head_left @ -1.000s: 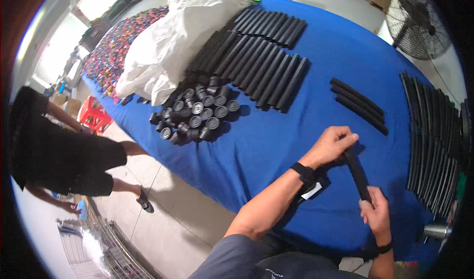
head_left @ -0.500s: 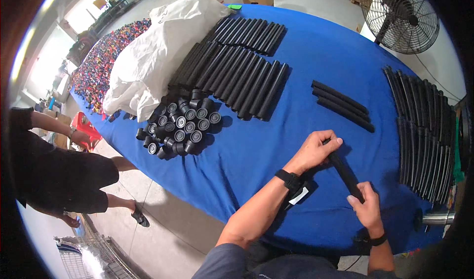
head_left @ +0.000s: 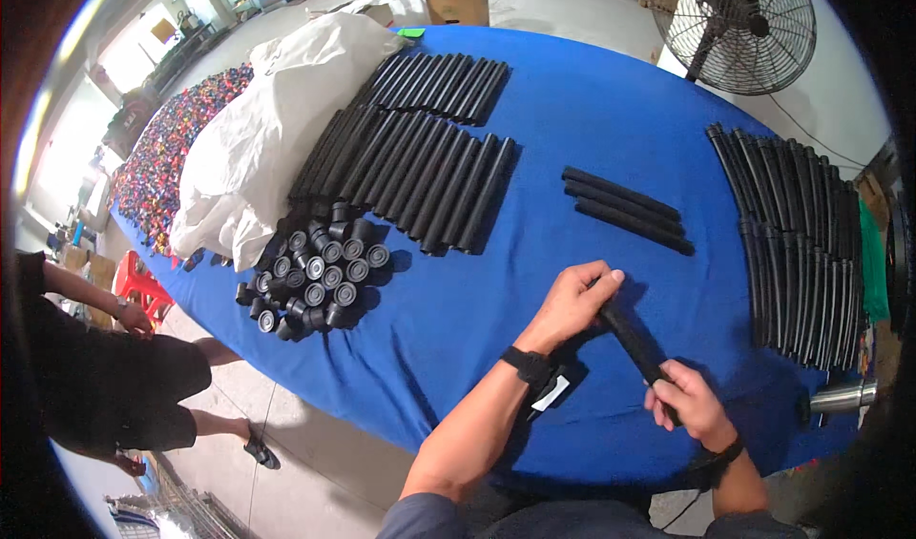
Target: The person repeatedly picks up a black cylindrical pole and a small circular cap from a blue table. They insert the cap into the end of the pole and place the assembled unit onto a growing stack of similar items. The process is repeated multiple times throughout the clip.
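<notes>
I hold a black foam-covered tube (head_left: 632, 341) over the blue table (head_left: 592, 110). My left hand (head_left: 571, 302) grips its far end, and my right hand (head_left: 689, 407) is closed around its near end. Three similar black tubes (head_left: 625, 209) lie side by side just beyond my hands. Rows of long black tubes (head_left: 420, 167) lie at the table's middle left. A heap of short black caps (head_left: 320, 277) sits near the left edge. Long thin black rods (head_left: 801, 234) lie in a row at the right.
A white sack (head_left: 267, 129) lies at the left of the table beside a spread of small coloured pieces (head_left: 162, 148). A fan (head_left: 735, 24) stands beyond the table. A person in black (head_left: 95, 377) stands at the left. A metal cylinder (head_left: 840, 398) sits at the right edge.
The view has shifted, so the table appears lower and more centred. Both hands stay on the tube, which now lies more slanted between them.
</notes>
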The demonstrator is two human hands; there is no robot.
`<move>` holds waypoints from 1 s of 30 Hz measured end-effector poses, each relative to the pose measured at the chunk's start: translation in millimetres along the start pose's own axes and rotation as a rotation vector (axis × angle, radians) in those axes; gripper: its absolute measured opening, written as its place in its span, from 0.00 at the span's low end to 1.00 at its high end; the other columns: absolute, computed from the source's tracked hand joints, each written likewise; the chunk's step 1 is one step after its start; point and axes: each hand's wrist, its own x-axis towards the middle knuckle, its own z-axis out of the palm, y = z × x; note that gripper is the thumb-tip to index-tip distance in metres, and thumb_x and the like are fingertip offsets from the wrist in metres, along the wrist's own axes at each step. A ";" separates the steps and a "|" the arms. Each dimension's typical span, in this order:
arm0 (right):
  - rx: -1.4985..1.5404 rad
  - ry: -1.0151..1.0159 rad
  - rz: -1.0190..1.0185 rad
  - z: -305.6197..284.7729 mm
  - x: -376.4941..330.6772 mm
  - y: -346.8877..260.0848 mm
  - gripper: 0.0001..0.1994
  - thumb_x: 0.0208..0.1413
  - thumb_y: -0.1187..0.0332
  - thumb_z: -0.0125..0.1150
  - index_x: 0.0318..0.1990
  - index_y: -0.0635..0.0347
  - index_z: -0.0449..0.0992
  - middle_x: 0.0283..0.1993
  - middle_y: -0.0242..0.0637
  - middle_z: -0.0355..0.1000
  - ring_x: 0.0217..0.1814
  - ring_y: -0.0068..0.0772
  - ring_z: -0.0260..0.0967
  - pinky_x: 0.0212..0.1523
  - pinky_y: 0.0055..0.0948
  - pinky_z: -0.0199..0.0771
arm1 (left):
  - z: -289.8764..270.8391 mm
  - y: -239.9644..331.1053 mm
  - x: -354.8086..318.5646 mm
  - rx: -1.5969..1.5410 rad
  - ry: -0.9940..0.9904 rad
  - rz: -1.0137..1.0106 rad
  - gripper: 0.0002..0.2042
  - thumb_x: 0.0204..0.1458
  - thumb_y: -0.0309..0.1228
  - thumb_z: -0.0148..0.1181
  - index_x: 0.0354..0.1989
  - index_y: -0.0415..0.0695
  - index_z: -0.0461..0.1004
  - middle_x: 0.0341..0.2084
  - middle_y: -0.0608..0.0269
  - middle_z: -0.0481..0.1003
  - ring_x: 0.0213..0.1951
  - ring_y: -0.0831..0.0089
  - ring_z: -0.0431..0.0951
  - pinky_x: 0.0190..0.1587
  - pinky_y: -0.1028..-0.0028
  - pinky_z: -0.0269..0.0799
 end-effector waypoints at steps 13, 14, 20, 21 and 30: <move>-1.028 0.484 -0.789 17.7 10.9 -8.7 0.15 0.59 0.67 0.68 0.46 0.68 0.71 0.34 0.33 0.75 0.22 0.21 0.70 0.23 0.24 0.69 | -0.2 2.4 -2.4 -0.032 0.072 -0.024 0.17 0.65 0.42 0.58 0.27 0.45 0.73 0.17 0.74 0.68 0.18 0.85 0.65 0.19 0.80 0.57; -0.829 0.407 -0.557 14.8 8.0 -10.1 0.15 0.59 0.67 0.68 0.46 0.68 0.71 0.34 0.33 0.75 0.23 0.21 0.71 0.23 0.24 0.70 | 0.6 4.2 -3.4 -0.040 0.067 -0.035 0.17 0.65 0.42 0.59 0.27 0.45 0.73 0.17 0.74 0.68 0.18 0.85 0.65 0.19 0.80 0.57; -0.287 0.057 0.023 -3.9 1.9 -8.2 0.13 0.60 0.72 0.65 0.46 0.67 0.70 0.29 0.34 0.73 0.22 0.20 0.69 0.24 0.22 0.69 | -3.6 1.8 -3.6 -0.054 0.040 -0.041 0.17 0.65 0.43 0.59 0.26 0.46 0.72 0.18 0.74 0.67 0.18 0.86 0.64 0.19 0.81 0.57; -0.445 0.149 -0.128 -0.9 3.3 -5.9 0.14 0.59 0.70 0.66 0.46 0.68 0.70 0.29 0.36 0.73 0.25 0.23 0.71 0.27 0.25 0.70 | -2.8 1.0 -3.7 -0.028 0.064 -0.028 0.17 0.65 0.43 0.59 0.26 0.46 0.72 0.18 0.74 0.67 0.18 0.86 0.64 0.19 0.81 0.57; -0.366 0.179 -0.224 1.3 3.4 -8.0 0.14 0.59 0.69 0.67 0.46 0.66 0.71 0.32 0.39 0.74 0.28 0.26 0.73 0.28 0.28 0.73 | -2.8 6.2 -5.3 -0.092 0.010 -0.039 0.17 0.65 0.45 0.58 0.27 0.47 0.72 0.18 0.74 0.68 0.17 0.86 0.65 0.18 0.81 0.58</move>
